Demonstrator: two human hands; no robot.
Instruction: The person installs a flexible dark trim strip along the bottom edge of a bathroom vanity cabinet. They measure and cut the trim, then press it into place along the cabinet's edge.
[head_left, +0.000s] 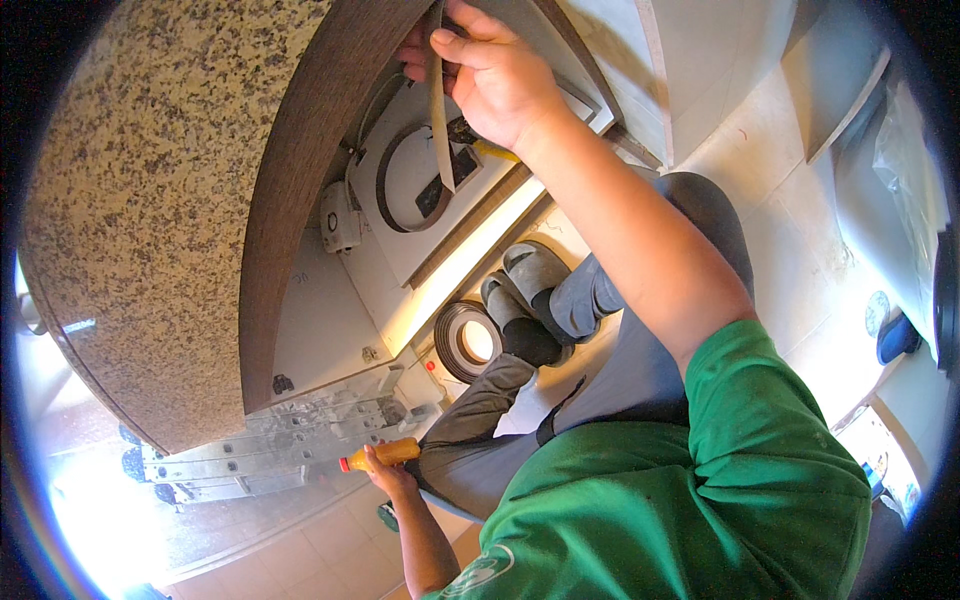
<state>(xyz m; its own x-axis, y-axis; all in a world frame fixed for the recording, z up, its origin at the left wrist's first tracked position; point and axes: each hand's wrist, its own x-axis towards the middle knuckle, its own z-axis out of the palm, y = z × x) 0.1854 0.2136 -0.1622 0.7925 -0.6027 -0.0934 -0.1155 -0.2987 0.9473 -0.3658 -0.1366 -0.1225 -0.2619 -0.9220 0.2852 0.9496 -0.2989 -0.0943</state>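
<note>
Strip (438, 125) pinched at the cabinet (285, 200), bottle (398, 451) gripped low

Along the left side, the dark wood-grain front edge of the cabinet curves close to the strip, with the speckled countertop (150, 190) beyond it. The strip's upper end runs toward the picture's top border; its lower end hangs free, seen against the open interior, though how deep it reaches cannot be told. Bare tiled floor (745, 230) gives room to the right of the right forearm. Less room surrounds the bottle, which lies between the metal ladder (270, 450) and the person's knee; whether it touches the knee cannot be told.

Counted: one strip, one bottle, one ladder, two grey slippers (535, 268) on the feet, one dark coil (441, 345) on the floor, and one dark ring (384, 190) on a white board (395, 255) inside the cabinet.

Thin, flat and brownish-tan, the strip hangs nearly straight and narrows to a slanted tip. The right hand (505, 85) has thumb and fingers closed on its upper part. The left hand (392, 478) is wrapped around the amber bottle, whose red tip points toward the ladder.
</note>
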